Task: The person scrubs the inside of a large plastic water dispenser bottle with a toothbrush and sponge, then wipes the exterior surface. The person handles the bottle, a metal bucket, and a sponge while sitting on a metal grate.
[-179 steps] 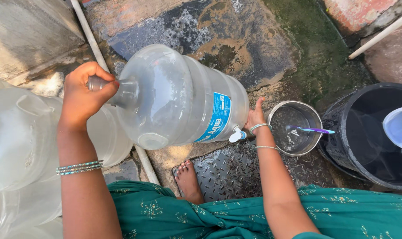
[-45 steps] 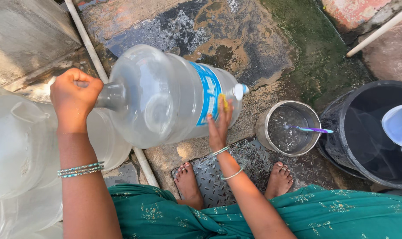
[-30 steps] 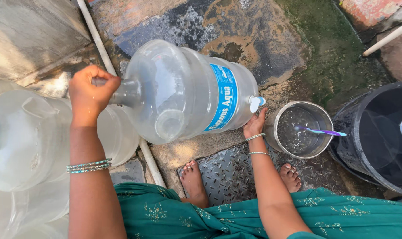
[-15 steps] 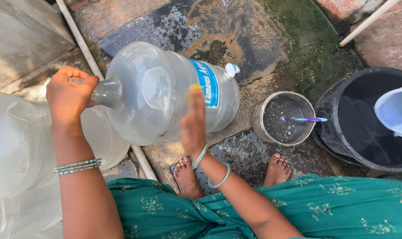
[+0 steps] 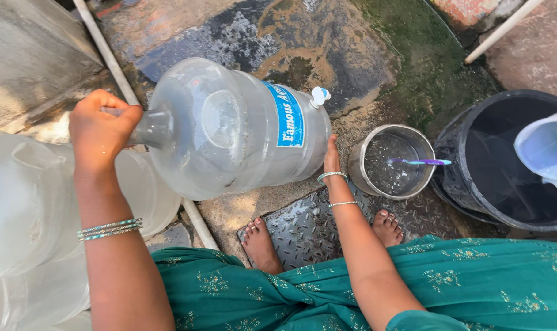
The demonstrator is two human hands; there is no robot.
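Nearest the camera, a green garment is covering the lap; two bare feet (image 5: pixel 261 240) are resting on a wet metal plate (image 5: pixel 303 220). The left hand (image 5: pixel 101 130) is closing tight around the neck of the jug (image 5: pixel 229 129), which is lying on its side in the air above the stone floor (image 5: pixel 278 37). The right hand (image 5: pixel 332 160) is pressing flat against the jug's base, fingers hidden. The jug is looking stiff, wet and likely slippery; nearly empty, so probably light but bulky. Neck and base are judged the soundest holds. Just beyond are standing a steel pot (image 5: pixel 394 160) and a black bucket (image 5: pixel 505 159).
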